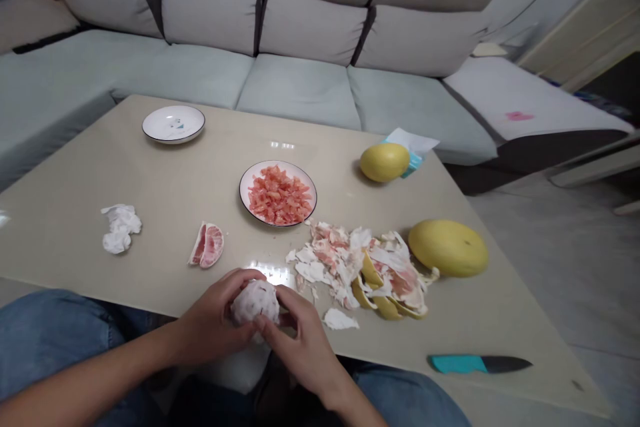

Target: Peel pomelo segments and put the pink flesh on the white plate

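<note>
Your left hand (213,320) at 9 o'clock and your right hand (300,347) at 4 o'clock curl part-closed around the peeled pomelo (255,302), gripping it between them over the near edge of the table (125,173), its round body showing no clear long axis.

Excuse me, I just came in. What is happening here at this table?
A person holds a peeled pomelo in both hands, the left hand and the right hand, at the near edge of the table. A pile of peel lies beside them. Beyond it is a plate of pink pomelo flesh. A whole yellow pomelo and a knife with a teal handle lie to the right.
</note>
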`<state>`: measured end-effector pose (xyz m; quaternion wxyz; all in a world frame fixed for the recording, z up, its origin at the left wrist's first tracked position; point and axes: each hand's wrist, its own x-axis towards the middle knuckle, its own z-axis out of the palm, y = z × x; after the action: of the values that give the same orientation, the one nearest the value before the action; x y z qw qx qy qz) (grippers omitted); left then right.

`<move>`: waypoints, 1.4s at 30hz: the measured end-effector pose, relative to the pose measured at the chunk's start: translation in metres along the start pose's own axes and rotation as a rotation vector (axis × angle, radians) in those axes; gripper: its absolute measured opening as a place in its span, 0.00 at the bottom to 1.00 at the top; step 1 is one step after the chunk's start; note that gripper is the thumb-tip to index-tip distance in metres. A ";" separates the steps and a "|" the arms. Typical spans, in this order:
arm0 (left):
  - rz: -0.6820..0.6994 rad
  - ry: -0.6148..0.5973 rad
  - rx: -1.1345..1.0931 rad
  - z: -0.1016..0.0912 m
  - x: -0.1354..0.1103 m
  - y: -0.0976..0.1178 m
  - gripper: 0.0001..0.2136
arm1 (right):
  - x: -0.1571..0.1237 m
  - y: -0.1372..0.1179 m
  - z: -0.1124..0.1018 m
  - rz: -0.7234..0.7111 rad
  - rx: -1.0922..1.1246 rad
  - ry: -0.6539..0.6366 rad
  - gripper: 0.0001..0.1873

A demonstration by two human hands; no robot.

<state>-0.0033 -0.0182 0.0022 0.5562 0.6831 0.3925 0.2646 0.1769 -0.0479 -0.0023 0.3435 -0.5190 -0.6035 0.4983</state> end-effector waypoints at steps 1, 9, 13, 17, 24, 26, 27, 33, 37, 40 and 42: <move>0.001 0.004 -0.010 0.000 0.000 0.000 0.25 | 0.000 0.001 0.001 -0.023 -0.024 0.015 0.07; -0.008 -0.019 -0.082 0.006 0.001 0.005 0.26 | -0.003 0.011 0.012 -0.170 -0.147 0.171 0.16; -0.010 -0.039 -0.117 0.005 0.002 0.004 0.25 | -0.003 0.012 0.013 -0.188 -0.145 0.179 0.16; -0.060 -0.070 -0.175 0.002 0.005 -0.003 0.23 | 0.000 0.011 0.011 -0.159 -0.156 0.142 0.12; -0.152 -0.107 -0.084 -0.007 0.014 -0.004 0.29 | 0.004 0.009 0.008 0.032 -0.105 0.153 0.14; -0.126 -0.084 0.034 -0.009 0.016 -0.003 0.29 | 0.004 0.009 0.008 0.049 -0.090 0.173 0.16; -0.119 -0.079 0.064 -0.009 0.016 -0.004 0.28 | 0.004 0.010 0.008 0.055 -0.093 0.179 0.16; -0.107 -0.136 -0.046 -0.009 0.016 -0.004 0.25 | 0.002 0.013 0.011 0.010 -0.248 0.216 0.12; -0.095 -0.154 0.003 -0.010 0.016 0.000 0.23 | -0.001 0.015 0.014 -0.026 -0.308 0.228 0.11; -0.036 -0.160 0.119 -0.012 0.016 0.002 0.23 | -0.002 0.015 0.015 -0.042 -0.321 0.234 0.13; 0.007 -0.166 0.185 -0.012 0.017 0.004 0.24 | -0.003 0.015 0.016 -0.049 -0.326 0.228 0.14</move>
<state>-0.0025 0.0026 0.0079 0.5205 0.7522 0.3656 0.1720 0.1667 -0.0549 -0.0203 0.3330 -0.6061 -0.6459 0.3234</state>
